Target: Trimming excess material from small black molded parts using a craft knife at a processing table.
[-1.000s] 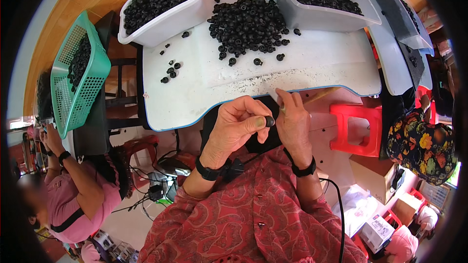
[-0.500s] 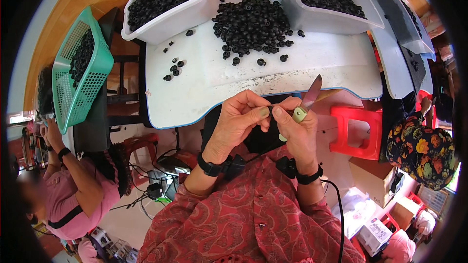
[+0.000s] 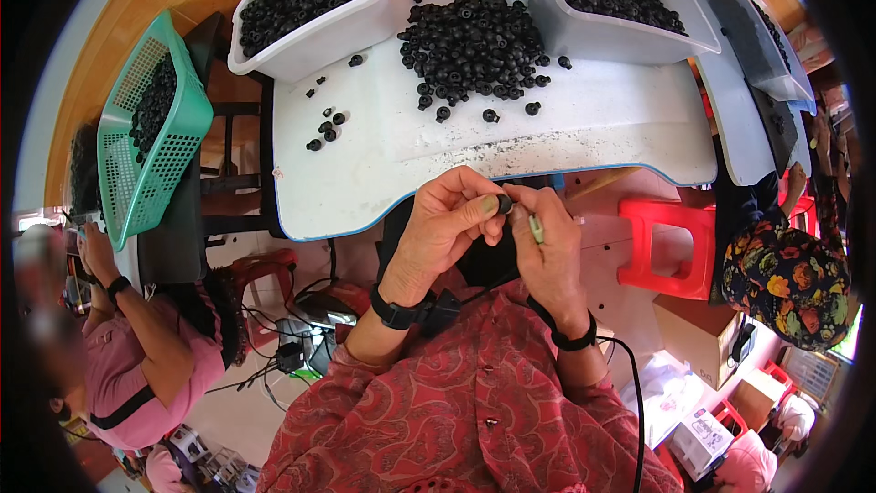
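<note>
Between the thumb and index finger of my left hand is a small black round part. My right hand is closed around a knife with a pale green handle; its blade is hardly visible from this angle. The right fingertips meet the left ones close beside the black part, just off the table's near edge. Beyond both hands, a heap of similar black round parts lies on the white table.
White bins with black parts stand at the back left and back right. A green basket holds more at the left. Red stools stand at the right. A person in pink sits at the left; another person wears a flowered garment.
My right hand has turned, so the blade that pointed up and away no longer shows plainly. The black part in my left fingers is now more exposed.
</note>
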A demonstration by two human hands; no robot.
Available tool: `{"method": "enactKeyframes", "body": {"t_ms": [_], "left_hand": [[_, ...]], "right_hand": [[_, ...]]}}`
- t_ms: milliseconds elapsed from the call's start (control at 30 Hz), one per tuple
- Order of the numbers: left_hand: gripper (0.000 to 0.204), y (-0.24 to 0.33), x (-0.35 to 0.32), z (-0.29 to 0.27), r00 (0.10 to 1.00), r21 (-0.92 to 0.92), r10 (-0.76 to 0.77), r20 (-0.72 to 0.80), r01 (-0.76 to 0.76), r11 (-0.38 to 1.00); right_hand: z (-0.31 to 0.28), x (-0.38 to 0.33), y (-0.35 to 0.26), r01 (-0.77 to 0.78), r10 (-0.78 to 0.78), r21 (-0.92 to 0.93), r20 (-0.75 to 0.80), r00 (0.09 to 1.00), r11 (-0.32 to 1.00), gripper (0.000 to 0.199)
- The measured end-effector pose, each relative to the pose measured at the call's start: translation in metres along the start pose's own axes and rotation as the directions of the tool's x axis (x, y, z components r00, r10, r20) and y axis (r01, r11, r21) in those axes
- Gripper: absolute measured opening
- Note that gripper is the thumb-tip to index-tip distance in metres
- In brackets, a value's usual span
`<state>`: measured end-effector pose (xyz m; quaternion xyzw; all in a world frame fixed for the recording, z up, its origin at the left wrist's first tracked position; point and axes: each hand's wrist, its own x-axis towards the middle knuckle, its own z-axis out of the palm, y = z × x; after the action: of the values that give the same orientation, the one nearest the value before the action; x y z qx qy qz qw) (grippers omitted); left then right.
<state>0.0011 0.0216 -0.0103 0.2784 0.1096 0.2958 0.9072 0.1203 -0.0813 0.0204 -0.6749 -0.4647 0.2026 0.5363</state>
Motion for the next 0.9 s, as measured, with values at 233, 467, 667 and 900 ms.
{"method": "enactKeyframes", "body": {"t_ms": [233,467,667,900], "left_hand": [[0.013,0.002,-0.001,0.0,1.0,-0.003,0.001,-0.007,-0.001,1.0],[0.014,0.004,-0.003,0.0,1.0,0.058,-0.027,-0.013,0.027,0.998],[0.009,0.025,0.0,0.001,0.998,0.116,-0.056,0.016,0.054,0.992],[0.013,0.105,0.051,-0.012,0.906,0.348,0.222,-0.362,-0.089,0.933]], "right_hand": [[0.003,0.0,-0.004,0.081,-0.063,-0.298,0.07,0.996,0.951,0.04],[0.004,0.0,-0.001,0.129,-0.106,-0.389,0.079,0.991,0.912,0.042],[0.009,0.002,0.015,0.035,-0.036,-0.347,0.003,0.999,0.937,0.028],[0.008,-0.002,0.017,-0.004,0.011,-0.29,0.024,1.0,0.957,0.017]]}}
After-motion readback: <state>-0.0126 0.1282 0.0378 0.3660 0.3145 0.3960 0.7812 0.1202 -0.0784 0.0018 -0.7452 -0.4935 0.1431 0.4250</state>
